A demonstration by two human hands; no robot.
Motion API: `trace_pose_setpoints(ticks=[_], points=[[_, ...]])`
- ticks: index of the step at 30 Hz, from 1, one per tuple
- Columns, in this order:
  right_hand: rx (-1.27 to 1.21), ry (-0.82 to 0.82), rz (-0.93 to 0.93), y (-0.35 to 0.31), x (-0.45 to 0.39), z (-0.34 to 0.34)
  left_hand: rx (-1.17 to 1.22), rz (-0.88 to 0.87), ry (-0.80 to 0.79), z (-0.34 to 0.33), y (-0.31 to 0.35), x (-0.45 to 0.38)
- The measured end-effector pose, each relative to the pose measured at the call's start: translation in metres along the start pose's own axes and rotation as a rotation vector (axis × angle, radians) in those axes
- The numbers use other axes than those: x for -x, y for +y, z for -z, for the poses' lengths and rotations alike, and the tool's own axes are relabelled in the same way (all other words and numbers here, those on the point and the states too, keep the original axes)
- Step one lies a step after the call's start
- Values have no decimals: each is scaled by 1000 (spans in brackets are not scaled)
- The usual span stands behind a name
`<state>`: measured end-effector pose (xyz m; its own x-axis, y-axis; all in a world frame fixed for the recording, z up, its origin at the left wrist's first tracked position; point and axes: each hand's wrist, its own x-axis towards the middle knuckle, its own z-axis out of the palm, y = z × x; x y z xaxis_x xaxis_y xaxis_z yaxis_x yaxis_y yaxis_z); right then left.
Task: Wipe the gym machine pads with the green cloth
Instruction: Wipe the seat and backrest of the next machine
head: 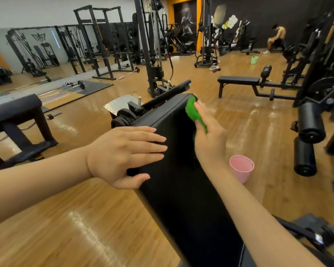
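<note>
Both hands were on the black bench pad (174, 151), apart from each other. Flat and open, the left hand (123, 157) rested on the pad's left edge with straight fingers and the thumb against its side. Beyond it and to its right, the right hand (210, 135) pressed the green cloth (193, 112) against the pad's far right edge near the top corner, fingers laid over the cloth. To the right of the right wrist, a pink bucket (241, 168) stood on the wooden floor (85, 218).
</note>
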<state>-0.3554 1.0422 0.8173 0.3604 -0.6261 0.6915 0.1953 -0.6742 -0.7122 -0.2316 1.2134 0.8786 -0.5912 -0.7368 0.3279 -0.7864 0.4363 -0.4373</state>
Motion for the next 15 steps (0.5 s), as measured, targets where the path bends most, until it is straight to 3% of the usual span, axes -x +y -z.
trace_pose_setpoints(ticks=[4, 6, 9, 13, 15], points=[[122, -59, 199, -16, 18, -27, -13, 10, -6, 1, 1, -1], [121, -21, 177, 0, 29, -25, -14, 11, -12, 1, 1, -1], [59, 38, -26, 34, 58, -10, -19, 10, -20, 1, 1, -1], [61, 115, -539, 89, 129, 16, -31, 9, -47, 2, 1, -1], [59, 136, -704, 109, 151, 24, -36, 11, -59, 3, 2, -2]])
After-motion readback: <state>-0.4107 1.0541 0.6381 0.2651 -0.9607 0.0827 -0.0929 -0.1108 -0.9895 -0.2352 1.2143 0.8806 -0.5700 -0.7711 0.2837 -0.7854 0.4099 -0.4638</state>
